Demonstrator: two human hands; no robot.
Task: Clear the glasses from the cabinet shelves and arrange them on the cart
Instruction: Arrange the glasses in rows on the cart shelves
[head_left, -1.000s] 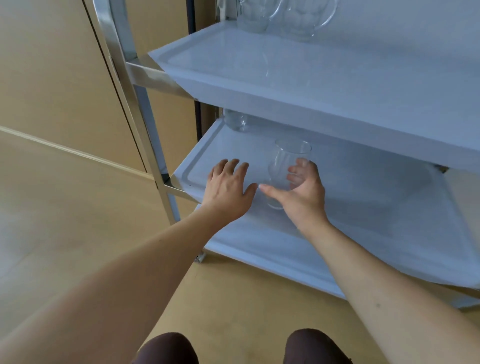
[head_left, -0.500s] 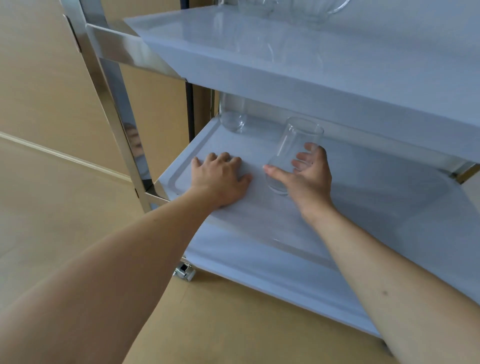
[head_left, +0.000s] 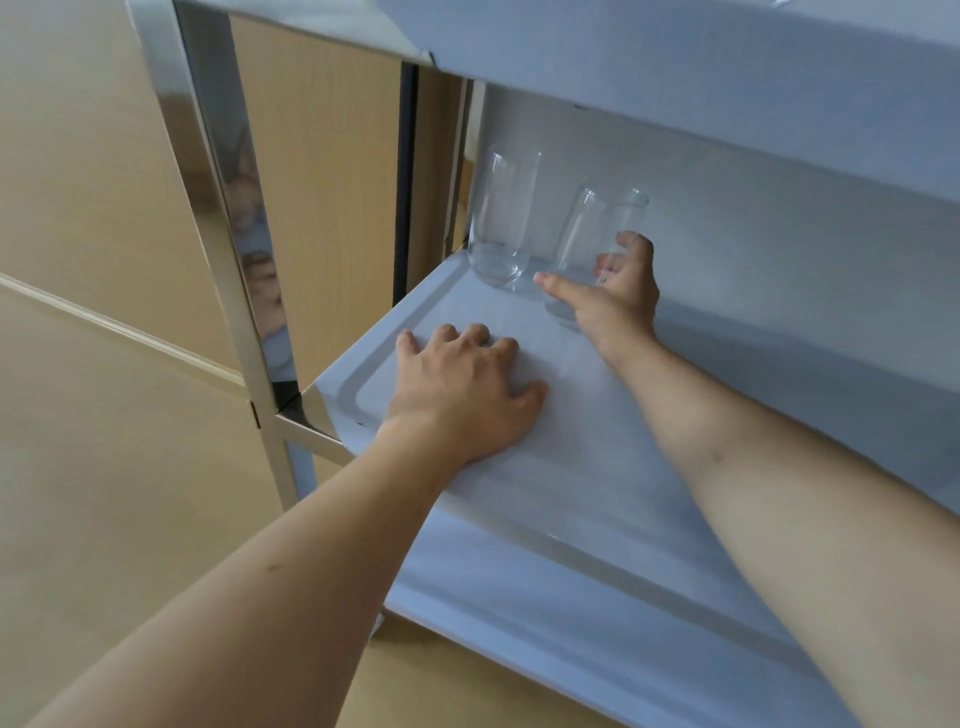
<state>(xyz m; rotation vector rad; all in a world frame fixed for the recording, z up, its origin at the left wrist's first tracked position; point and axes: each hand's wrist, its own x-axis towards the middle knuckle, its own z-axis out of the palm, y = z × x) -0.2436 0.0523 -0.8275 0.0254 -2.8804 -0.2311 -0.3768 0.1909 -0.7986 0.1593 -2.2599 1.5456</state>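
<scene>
On the lower shelf (head_left: 649, 499) of the cart (head_left: 223, 218), I see 2 clear drinking glasses, both looking empty. At the back left corner stands the tall glass (head_left: 501, 218), upright on the shelf and close to the rear wall. Just beside it, to its right and a little nearer to me, is the second glass (head_left: 597, 228), tilted with its rim leaning toward the back; its base is partly hidden by my hand, so I cannot tell whether it rests on the shelf. I cannot tell whether the 2 glasses touch. My right hand (head_left: 613, 296) grasps the lower part of this second glass, thumb pointing left across its front and fingers (head_left: 636, 247) curled round its far side. My left hand (head_left: 462, 395) lies palm down on the shelf near the front left corner, fingers loosely bent, holding nothing. Above, the upper shelf (head_left: 727, 67) overhangs both glasses. Left of the cart's shiny metal post, I see wooden flooring (head_left: 104, 467) and wood panelling (head_left: 322, 182).
</scene>
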